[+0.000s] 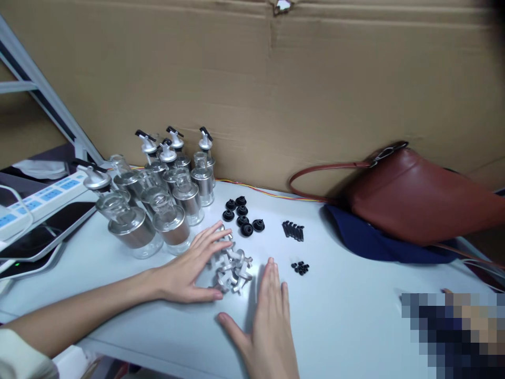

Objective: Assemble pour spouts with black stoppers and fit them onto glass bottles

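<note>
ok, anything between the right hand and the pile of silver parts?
Nothing visible, just a small gap of tabletop between the right hand and the silver parts. The left hand is on their other side.

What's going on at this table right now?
A person has both bare hands over the table. The left hand curves around one side of a pile of silvery parts; the right hand is open beside it, apart from the pile. Glass bottles stand to the left, some with pourer tops. Round black pieces, black levers and smaller black bits lie in separate groups.
</note>
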Tool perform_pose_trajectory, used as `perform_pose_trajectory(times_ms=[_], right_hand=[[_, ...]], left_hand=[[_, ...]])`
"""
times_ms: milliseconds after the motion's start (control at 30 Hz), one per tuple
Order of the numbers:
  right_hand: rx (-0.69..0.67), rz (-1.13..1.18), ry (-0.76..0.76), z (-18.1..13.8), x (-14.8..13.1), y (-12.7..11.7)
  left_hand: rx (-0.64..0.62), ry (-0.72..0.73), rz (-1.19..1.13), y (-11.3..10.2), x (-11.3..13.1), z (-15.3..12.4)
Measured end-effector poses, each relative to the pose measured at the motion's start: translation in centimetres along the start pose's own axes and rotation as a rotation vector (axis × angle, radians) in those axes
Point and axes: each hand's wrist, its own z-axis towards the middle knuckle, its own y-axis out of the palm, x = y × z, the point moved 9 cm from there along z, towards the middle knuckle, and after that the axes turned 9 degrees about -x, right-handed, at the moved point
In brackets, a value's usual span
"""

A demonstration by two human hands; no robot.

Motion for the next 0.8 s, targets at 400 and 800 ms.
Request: perform_pose_trajectory(times_ms=[400,800], right_hand=[[0.099,0.164,-0.124,-0.4,-0.4,-1.2],[0.119,0.326,-0.016,-0.7,-0.1,-1.7]], left_hand=[[0.912,0.152,0.423,-14.0,6.2,-6.9],[1.038,-0.625,-0.487,-16.7,-8.3,-14.9]])
